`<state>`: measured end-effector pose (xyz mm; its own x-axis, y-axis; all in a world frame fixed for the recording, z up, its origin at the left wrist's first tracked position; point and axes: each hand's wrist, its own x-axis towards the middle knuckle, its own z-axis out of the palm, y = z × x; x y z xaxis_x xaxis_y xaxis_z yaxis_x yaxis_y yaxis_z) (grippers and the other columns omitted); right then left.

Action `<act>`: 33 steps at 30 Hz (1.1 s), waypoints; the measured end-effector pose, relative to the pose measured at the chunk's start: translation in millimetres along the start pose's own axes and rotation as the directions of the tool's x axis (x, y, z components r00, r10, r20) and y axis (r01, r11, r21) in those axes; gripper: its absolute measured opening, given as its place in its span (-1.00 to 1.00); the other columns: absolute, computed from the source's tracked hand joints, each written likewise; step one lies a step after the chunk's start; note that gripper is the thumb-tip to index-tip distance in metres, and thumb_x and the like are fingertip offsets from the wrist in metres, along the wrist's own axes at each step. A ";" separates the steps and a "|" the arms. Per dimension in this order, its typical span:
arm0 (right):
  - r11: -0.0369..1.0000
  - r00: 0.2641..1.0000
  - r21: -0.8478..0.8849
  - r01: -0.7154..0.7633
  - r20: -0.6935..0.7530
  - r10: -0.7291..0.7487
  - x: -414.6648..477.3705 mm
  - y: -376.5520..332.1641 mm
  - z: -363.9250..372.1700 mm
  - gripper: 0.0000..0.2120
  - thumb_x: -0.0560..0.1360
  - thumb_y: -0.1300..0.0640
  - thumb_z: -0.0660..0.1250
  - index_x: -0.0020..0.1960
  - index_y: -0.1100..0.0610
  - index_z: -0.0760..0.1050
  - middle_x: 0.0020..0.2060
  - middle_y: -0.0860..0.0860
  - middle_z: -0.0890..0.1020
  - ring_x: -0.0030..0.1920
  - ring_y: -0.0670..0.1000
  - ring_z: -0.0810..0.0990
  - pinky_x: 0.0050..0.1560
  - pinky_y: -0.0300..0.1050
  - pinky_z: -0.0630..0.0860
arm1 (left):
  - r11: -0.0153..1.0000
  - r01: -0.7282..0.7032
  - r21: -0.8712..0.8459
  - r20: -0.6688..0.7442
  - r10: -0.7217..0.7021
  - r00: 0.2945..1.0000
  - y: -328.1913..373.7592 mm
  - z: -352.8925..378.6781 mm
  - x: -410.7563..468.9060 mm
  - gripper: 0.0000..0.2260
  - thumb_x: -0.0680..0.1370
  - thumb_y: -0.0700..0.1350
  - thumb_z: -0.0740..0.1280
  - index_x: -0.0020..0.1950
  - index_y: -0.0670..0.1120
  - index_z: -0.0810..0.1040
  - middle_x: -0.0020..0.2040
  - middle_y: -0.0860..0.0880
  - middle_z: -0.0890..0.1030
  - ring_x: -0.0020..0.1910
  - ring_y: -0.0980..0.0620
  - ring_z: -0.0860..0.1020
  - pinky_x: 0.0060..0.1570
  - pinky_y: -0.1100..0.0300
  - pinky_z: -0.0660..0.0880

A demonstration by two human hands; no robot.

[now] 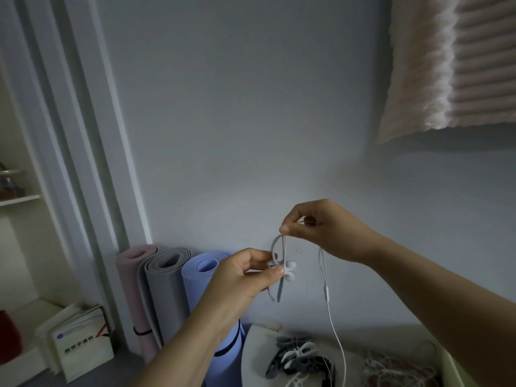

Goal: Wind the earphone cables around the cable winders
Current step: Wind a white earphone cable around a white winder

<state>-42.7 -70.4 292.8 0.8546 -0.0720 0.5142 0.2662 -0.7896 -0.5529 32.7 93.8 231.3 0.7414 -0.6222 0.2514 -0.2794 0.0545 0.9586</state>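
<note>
Winder (290,265), white, held in mid-air above the table's (254,358) far edge, pinched by left hand (245,277). Cable (326,293) loop drawn upright from it, pinched by right hand (321,230); remainder hung straight down. Booklet (83,347) print too blurred to be read.

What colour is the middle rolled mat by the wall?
The middle mat is grey, head view.

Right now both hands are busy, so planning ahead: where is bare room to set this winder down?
Bare: left strip of the white surface, between the blue mat and the winder pile. Crowded: that pile and the cable tangle to its right.
</note>
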 end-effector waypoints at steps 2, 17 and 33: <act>0.997 1.000 0.068 -0.024 -0.009 0.024 -0.6 4.2 2.4 -0.78 0.48 -0.02 0.36 -0.19 0.12 0.62 -0.52 -0.06 0.47 -0.48 -0.14 0.28 -0.40 -0.36 0.25 | 1.000 0.001 0.021 0.020 -0.001 1.000 1.8 0.0 -1.4 -0.89 0.48 -0.20 0.43 0.00 -0.11 0.61 -0.19 0.07 0.71 -0.16 0.24 0.64 -0.17 0.40 0.48; 0.913 0.980 0.355 -0.201 0.069 0.189 -10.2 17.8 20.3 -0.75 0.48 -0.03 0.33 -0.29 0.11 0.53 -0.48 -0.09 0.47 -0.41 -0.06 0.29 -0.38 -0.26 0.28 | 0.986 0.025 -0.166 0.171 0.004 0.985 13.9 -7.9 -4.7 -0.67 0.31 -0.13 0.42 0.05 -0.17 0.62 0.01 -0.15 0.70 0.05 -0.13 0.65 0.13 0.09 0.56; 0.995 0.994 -0.101 -0.001 -0.110 -0.010 -2.8 -11.5 -2.1 -0.80 0.44 -0.03 0.40 -0.25 0.08 0.58 -0.53 -0.20 0.51 -0.46 -0.25 0.45 -0.39 -0.41 0.35 | 0.990 -0.015 0.137 0.019 0.013 1.000 10.0 -10.2 -2.4 -0.81 0.47 -0.19 0.46 0.07 -0.12 0.63 -0.06 -0.05 0.69 -0.18 0.21 0.64 -0.14 0.42 0.49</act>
<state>-49.1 -62.5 299.1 0.7975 -0.1311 0.5889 0.2185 -0.8471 -0.4844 34.4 103.8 241.6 0.7262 -0.6360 0.2611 -0.3718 -0.0438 0.9273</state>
